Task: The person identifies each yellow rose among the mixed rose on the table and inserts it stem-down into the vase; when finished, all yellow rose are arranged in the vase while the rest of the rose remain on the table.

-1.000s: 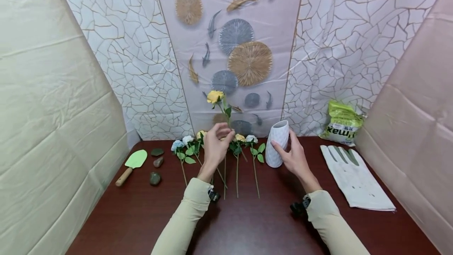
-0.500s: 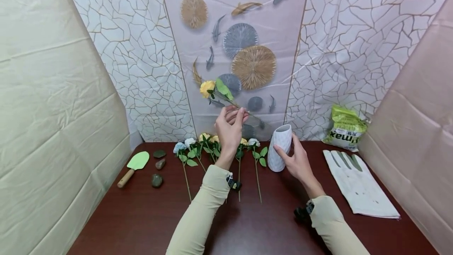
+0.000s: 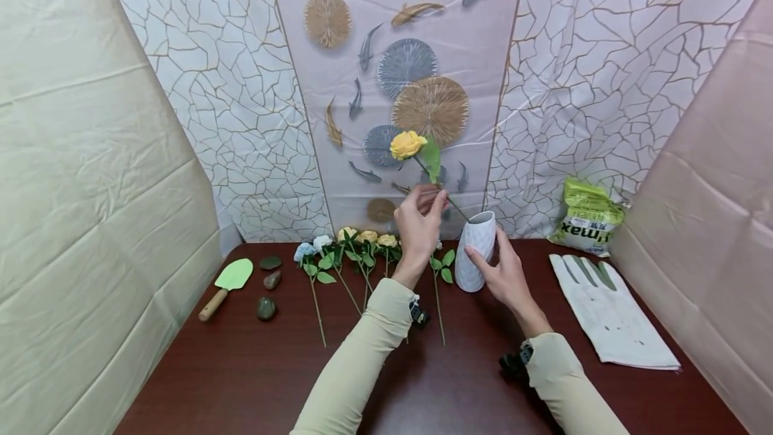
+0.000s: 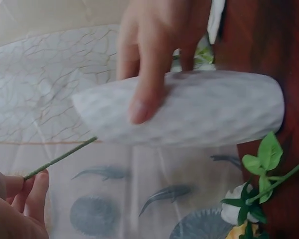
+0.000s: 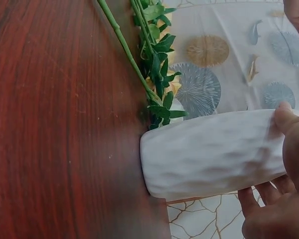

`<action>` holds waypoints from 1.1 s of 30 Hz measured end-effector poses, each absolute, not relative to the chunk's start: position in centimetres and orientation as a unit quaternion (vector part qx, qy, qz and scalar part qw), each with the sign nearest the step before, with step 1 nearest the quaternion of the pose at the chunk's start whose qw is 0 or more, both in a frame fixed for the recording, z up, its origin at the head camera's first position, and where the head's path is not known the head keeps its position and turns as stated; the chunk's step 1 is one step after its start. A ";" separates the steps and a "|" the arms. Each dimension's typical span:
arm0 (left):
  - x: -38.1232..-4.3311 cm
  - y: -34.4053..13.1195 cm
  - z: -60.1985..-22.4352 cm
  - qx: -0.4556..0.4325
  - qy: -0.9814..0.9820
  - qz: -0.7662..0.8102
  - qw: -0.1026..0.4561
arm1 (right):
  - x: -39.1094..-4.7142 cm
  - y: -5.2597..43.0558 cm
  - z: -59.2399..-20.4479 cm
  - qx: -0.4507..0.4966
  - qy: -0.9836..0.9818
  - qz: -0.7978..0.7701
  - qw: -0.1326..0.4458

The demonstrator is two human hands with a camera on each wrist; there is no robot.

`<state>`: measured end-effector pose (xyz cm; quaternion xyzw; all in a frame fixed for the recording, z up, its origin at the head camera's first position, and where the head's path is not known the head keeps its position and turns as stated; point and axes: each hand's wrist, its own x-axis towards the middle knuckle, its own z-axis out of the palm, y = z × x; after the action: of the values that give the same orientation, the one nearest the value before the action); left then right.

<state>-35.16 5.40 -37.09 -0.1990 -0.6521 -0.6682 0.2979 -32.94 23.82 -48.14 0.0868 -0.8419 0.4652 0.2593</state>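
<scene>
My left hand (image 3: 421,223) pinches the green stem of a yellow rose (image 3: 407,145), the bloom up and leaning left. The stem's lower end (image 4: 87,142) comes right to the mouth of a white dimpled vase (image 3: 473,259), overlapping the rim in the left wrist view. My right hand (image 3: 506,275) grips the vase from its right side, thumb across the front. The vase stands on the table with its slanted mouth upward. In the right wrist view, the fingers (image 5: 264,195) of that hand curl under the vase wall.
Several roses, among them a blue rose (image 3: 304,251) and a white rose (image 3: 323,242), lie in a row, partly behind my left arm. A trowel (image 3: 226,285) and stones (image 3: 266,308) are at left. A white glove (image 3: 610,314) and green bag (image 3: 587,219) are at right.
My left hand has carried the yellow rose rightward to the vase, and its stem has tilted so the lower end points at the mouth. The right hand keeps its grip on the vase.
</scene>
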 end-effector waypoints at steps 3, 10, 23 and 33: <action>-35.2 6.1 -37.7 -0.198 -0.682 -0.642 0.289 | -32.9 23.7 -48.2 0.088 -0.841 0.466 0.261; -35.3 7.7 -38.7 -0.189 -0.749 -0.570 0.281 | -32.7 23.6 -48.1 0.087 -0.841 0.465 0.264; -35.4 8.7 -39.8 -0.169 -0.801 -0.513 0.258 | -32.8 23.7 -48.3 0.088 -0.841 0.462 0.268; -35.8 8.8 -40.3 -0.162 -0.814 -0.502 0.242 | -32.7 23.8 -48.0 0.088 -0.840 0.466 0.264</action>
<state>-35.78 8.79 -40.33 -0.1623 -0.8143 -0.5021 0.2418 -32.68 23.77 -48.05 0.0883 -0.8402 0.4656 0.2637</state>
